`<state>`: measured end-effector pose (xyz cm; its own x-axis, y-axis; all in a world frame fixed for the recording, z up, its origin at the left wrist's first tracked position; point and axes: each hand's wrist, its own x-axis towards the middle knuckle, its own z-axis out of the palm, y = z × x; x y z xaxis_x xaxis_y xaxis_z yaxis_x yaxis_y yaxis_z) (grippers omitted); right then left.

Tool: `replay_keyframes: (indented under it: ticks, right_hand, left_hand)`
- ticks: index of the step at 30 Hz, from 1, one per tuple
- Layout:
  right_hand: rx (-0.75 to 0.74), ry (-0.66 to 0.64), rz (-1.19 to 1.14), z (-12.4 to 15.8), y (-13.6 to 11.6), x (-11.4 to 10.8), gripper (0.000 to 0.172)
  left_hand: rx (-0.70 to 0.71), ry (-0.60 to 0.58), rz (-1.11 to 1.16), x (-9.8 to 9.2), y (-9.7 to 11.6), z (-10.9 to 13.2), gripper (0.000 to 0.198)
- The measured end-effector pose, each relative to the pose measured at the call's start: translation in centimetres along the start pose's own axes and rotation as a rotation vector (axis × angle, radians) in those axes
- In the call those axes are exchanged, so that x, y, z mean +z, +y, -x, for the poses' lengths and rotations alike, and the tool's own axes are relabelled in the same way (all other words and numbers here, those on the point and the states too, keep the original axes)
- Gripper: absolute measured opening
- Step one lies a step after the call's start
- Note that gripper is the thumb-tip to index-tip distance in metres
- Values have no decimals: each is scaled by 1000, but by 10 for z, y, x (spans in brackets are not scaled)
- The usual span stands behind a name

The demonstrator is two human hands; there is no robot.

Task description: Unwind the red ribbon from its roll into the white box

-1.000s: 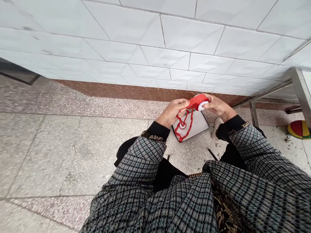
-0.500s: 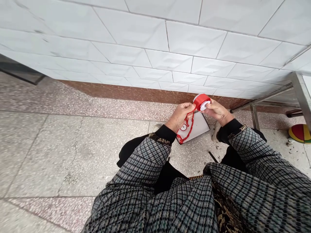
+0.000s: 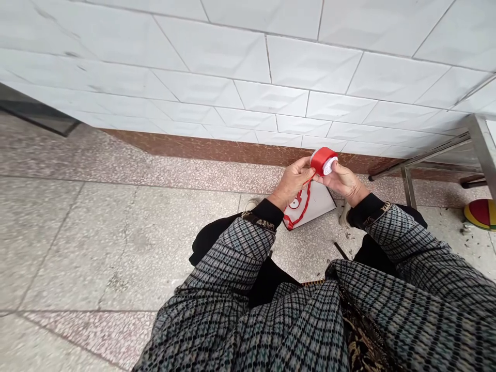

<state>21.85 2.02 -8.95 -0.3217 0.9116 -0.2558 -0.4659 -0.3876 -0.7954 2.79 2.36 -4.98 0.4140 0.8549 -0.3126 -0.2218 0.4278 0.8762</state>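
Right hand (image 3: 346, 183): yours is part-curled, thumb on the white core (image 3: 329, 165), fingers beneath, holding the roll of red ribbon (image 3: 323, 161). Left hand (image 3: 291, 183): fingertips drawn together at the roll's lower left, apparently pinching ribbon where it runs off. The roll sits raised between your hands, over the far edge of the white panel (image 3: 321, 201).

Handling, by eye: light; core stiff, perhaps card or plastic; ribbon soft, glossy, likely slippery and quick to unspool. Take hold by the core's flat faces, leaving the red band free to turn; pinch ribbon across its full width or you may twist it.

Below: panel flat, smooth, dark-edged. Loose strand (image 3: 306, 206), crinkled, runs to its near corner. Round piece or printed mark (image 3: 294, 203) by its left edge; can't tell which.

Outward: speckled floor (image 3: 155, 232), brown skirting (image 3: 194, 147), bevelled white tiles (image 3: 217, 51), squared metal frame (image 3: 408, 188), round multicoloured ball (image 3: 480, 213).
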Motion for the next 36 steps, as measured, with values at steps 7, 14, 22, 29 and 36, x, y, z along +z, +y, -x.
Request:
replay_keyframes:
  ticks: [7, 14, 22, 29, 36]
  right_hand:
    - [109, -121, 138, 1, -14, -14, 78]
    - [53, -297, 712, 3, -53, -25, 60]
    - [-42, -115, 805, 2, -67, -42, 49]
    - [28, -138, 681, 6, -72, -44, 50]
    - [42, -166, 651, 7, -73, -40, 57]
  left_hand:
    - [-135, -120, 27, -17, 14, 3, 47]
    - [-373, -228, -108, -28, 21, 6, 29]
    - [-241, 61, -100, -12, 24, 8, 16]
    - [-196, -15, -68, -22, 18, 6, 31]
    - [-176, 3, -107, -21, 21, 7, 26]
